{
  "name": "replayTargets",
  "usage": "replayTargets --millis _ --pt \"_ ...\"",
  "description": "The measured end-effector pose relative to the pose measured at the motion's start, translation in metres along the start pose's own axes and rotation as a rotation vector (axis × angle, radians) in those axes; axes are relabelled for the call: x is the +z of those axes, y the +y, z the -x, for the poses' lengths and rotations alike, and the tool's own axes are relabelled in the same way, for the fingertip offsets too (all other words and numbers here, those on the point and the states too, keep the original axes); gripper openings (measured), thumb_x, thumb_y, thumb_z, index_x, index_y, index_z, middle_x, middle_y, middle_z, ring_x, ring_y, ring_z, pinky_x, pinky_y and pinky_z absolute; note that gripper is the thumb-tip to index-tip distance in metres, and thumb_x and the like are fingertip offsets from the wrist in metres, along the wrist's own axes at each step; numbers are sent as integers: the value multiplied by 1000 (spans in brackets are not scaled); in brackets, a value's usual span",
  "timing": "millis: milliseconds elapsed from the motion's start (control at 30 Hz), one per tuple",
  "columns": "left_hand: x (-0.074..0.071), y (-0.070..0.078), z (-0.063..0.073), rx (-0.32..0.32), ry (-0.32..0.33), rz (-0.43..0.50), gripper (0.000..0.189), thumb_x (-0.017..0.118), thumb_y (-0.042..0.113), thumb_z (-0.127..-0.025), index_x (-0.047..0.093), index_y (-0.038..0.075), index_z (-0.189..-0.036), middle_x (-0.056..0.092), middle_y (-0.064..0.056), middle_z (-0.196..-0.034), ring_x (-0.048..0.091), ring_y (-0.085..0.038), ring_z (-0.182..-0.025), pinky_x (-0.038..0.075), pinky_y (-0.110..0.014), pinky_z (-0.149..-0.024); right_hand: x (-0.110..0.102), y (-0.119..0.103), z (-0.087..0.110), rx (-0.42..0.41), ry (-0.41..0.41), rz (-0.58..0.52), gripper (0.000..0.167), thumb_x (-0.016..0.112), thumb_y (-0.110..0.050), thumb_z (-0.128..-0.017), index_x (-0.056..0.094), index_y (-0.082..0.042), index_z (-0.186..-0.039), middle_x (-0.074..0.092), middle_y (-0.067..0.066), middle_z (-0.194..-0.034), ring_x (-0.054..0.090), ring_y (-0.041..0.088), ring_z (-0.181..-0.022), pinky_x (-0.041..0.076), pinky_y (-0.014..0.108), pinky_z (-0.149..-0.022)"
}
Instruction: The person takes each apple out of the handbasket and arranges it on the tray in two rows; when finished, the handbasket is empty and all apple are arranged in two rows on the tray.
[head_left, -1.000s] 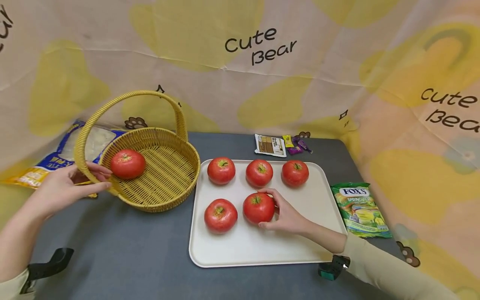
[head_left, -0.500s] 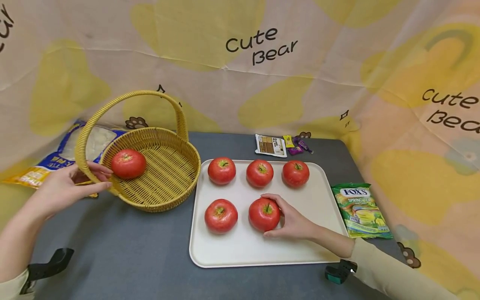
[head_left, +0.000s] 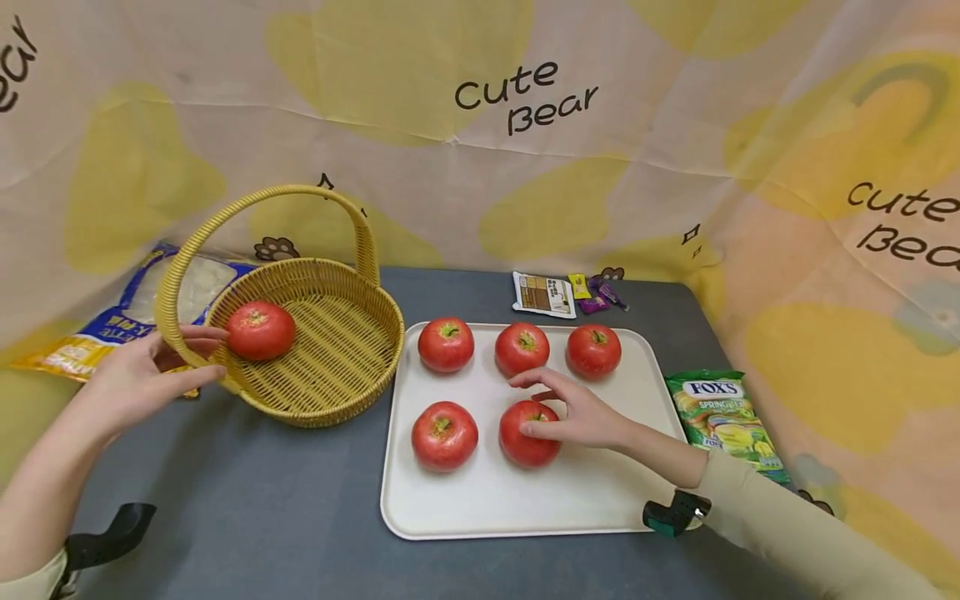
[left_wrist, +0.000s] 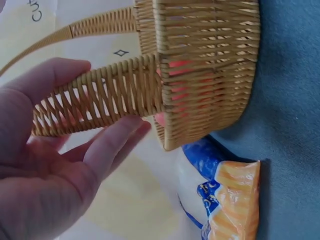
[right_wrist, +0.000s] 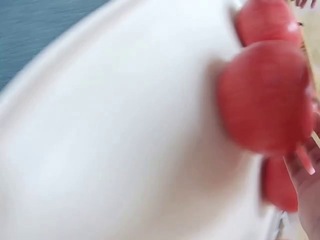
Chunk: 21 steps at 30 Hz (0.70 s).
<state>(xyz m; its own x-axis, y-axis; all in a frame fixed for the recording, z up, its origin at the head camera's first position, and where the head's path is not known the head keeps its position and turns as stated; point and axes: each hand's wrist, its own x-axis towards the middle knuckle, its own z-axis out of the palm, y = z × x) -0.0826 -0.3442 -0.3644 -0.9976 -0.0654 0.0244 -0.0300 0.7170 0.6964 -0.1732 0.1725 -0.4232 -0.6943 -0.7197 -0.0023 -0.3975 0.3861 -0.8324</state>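
On the left, my left hand (head_left: 138, 379) holds the handle (head_left: 171, 292) of a yellow wicker basket (head_left: 352, 408). The left wrist view has the thumb on one side of the handle (left_wrist: 115, 92) and the fingers on the other. One red tomato (head_left: 261, 331) lies inside the basket. My right hand (head_left: 577, 417) is over the front-row tomato (head_left: 525, 450) on the white tray (head_left: 450, 517), fingers loosely spread and lifted off its far side. The thumb overlaps this tomato; contact is unclear. To its left sits another tomato (head_left: 444, 437); three more line the back row, including the middle one (head_left: 522, 349).
A blue-and-orange bag (head_left: 112, 325) lies behind the basket's left side. A green candy bag (head_left: 723, 421) sits right of the tray. Behind the tray are a white-and-brown packet (head_left: 543, 295) and small purple sweets (head_left: 603, 296). A printed cloth hangs around the table.
My right hand shifted the front tomato slightly right on the tray, then let go and rose away from it. The left hand has stayed on the basket handle.
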Motion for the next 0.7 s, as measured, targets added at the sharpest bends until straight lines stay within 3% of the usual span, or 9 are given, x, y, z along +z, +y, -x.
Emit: replayTargets --millis 233,333,467,700 --pt "-2 0 2 -24 -27 35 34 76 25 -86 63 19 -117 66 24 -94 56 14 -82 47 -16 -64 -1 -27 -49 -30 12 -47 42 74 -21 -88 59 -12 -127 60 7 -127 52 32 -120 49 47 -95" --pt "-2 0 1 -20 -35 40 33 76 25 -87 63 17 -116 67 21 -95 56 13 -83 47 -16 -64 4 -38 -71 -29 -11 -101 39 73 -15 -88 61 -8 -125 61 7 -123 54 30 -117 50 42 -94" --pt "-1 -1 1 -14 -41 46 34 75 24 -87 63 12 -117 68 19 -95 57 11 -83 48 -18 -64 12 -51 -100 -19 -30 -92 34 72 -15 -89 63 -10 -121 64 6 -116 58 19 -108 51 34 -90" --pt "-2 -2 1 2 -39 83 28 75 20 -87 64 15 -113 69 17 -94 60 6 -82 48 -18 -65 29 -77 -157 -45 -85 -45 31 71 -14 -89 65 -7 -119 68 8 -110 62 11 -96 49 29 -89"
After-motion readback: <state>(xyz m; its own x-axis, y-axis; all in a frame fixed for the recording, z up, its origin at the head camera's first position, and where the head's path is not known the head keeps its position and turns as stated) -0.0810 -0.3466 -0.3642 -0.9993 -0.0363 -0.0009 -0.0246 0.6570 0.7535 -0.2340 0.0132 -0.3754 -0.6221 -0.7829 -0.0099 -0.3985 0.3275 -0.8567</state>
